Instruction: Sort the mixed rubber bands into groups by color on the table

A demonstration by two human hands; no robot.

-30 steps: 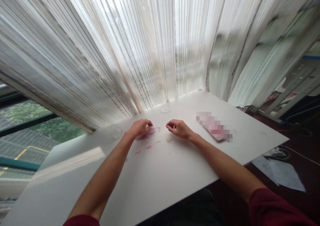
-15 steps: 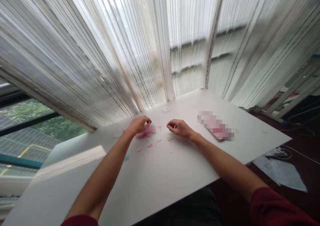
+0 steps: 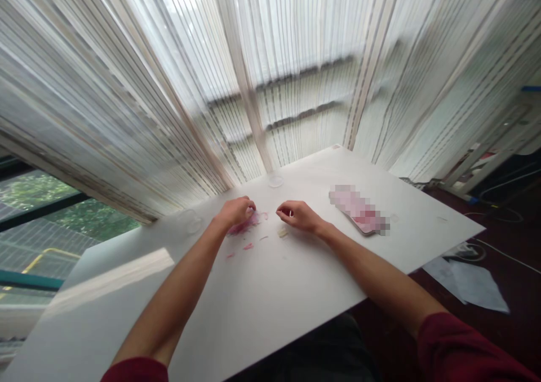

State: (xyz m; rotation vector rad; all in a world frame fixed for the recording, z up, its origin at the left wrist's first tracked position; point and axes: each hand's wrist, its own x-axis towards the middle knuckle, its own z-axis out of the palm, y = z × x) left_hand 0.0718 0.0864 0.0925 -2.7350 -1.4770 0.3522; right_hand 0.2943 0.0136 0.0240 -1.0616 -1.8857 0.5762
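My left hand (image 3: 237, 211) is closed, fingers bent toward the thumb, just above a loose pile of pink shreds (image 3: 244, 225) on the white table (image 3: 236, 309). Whether it pinches a strand cannot be made out. Across a short gap, my right hand (image 3: 301, 215) has its thumb and fingertips drawn together in a pinch; anything in it is too small to see. Below its fingertips lie pale yellowish pieces (image 3: 283, 232). Small pink scraps (image 3: 248, 247) are scattered nearer to me, below the pile.
A blurred-out pinkish flat object (image 3: 357, 210) lies right of my right hand. Clear round pieces rest at the back, one a disc (image 3: 276, 181). A striped curtain (image 3: 296, 89) hangs along the far edge. Papers (image 3: 467, 283) lie on the floor at right.
The view has shifted slightly. My hands keep nearly the same pose over the table, with a slightly narrower gap between them. A teal scrap beside my left forearm is no longer visible.
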